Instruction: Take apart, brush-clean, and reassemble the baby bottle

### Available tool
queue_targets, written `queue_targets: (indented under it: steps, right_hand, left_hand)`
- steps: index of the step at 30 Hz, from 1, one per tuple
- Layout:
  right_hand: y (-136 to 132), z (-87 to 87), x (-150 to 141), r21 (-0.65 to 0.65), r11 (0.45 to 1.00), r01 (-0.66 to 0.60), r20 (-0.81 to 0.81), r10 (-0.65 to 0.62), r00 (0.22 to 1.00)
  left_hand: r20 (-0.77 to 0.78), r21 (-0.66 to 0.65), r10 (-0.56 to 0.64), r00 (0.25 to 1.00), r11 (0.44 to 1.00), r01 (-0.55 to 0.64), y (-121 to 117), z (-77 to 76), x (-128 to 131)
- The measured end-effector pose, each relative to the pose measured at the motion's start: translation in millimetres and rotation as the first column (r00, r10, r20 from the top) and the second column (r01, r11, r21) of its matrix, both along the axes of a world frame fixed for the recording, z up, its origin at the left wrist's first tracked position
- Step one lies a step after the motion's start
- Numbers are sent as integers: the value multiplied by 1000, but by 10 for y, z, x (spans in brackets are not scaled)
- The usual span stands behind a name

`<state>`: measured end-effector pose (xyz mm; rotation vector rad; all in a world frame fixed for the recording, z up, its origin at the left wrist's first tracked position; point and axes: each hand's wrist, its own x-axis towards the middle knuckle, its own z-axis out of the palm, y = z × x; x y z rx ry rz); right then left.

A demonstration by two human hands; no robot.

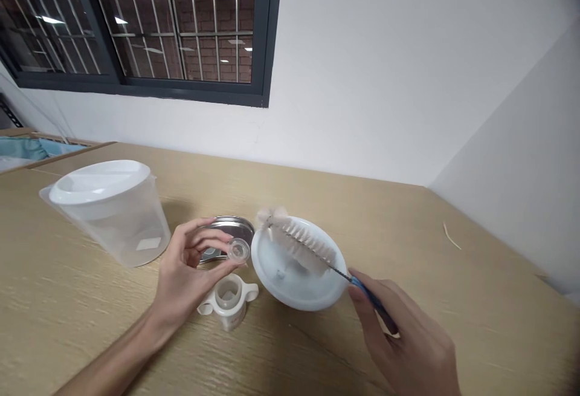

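Observation:
My left hand [185, 269] pinches a small clear round cap-like piece [238, 251] between thumb and fingers. Just below it, a small bottle with a white two-handled collar [229, 299] stands upright with its mouth uncovered. In my right hand [403, 329] is a bottle brush [299, 242], gripped by its blue handle. Its white bristles extend up and left over a white bowl [290, 299]. Behind my left fingers lies a shiny metal tray [235, 223], partly hidden.
A translucent pitcher [122, 227] with a white lid stands at the left. A thin pale strip [451, 237] lies on the wooden table [408, 227] at the right. White walls [362, 81] and a barred window [181, 21] border the table's far side.

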<state>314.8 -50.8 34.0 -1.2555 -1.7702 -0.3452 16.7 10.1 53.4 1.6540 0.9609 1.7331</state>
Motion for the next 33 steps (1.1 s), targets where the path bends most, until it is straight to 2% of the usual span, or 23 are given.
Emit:
queue_targets:
  steps: [3, 6, 10, 13, 16, 19, 23, 25, 30, 33]
  right_hand:
    - [-35, 29, -43, -25, 999, -43, 0, 43, 999]
    - [-26, 20, -60, 23, 996, -86, 64, 85, 994]
    - [10, 1, -2, 91, 996, -9, 101, 0, 995]
    - [-14, 18, 5, 34, 999, 32, 54, -34, 998]
    - [-44, 31, -29, -13, 999, -46, 35, 46, 998]
    - [-22, 16, -33, 31, 992, -119, 75, 117, 990]
    - [19, 0, 10, 80, 997, -3, 81, -4, 997]
    - [6, 8, 13, 66, 998, 20, 45, -23, 999]
    - [-32, 3, -14, -6, 995, -101, 43, 101, 994]
    - [7, -20, 13, 45, 997, -70, 89, 65, 994]
  left_hand:
    - [11, 1, -8, 1000, 1000, 8, 22, -7, 4]
    - [14, 28, -28, 1000, 999, 28, 41, -23, 11]
    - [12, 31, -61, 998, 998, 61, 58, -37, 22]
    - [22, 19, -62, 998, 998, 61, 68, -41, 22]
    - [19, 5, -56, 998, 998, 55, 68, -38, 20]
    - [16, -1, -71, 997, 997, 71, 53, -24, 27]
    - [25, 31, -91, 995, 995, 91, 31, 4, 41]
    - [30, 45, -94, 995, 995, 93, 30, 14, 41]
    - [28, 36, -73, 997, 997, 72, 47, 2, 27]
    - [19, 35, -83, 996, 996, 82, 47, -15, 27]
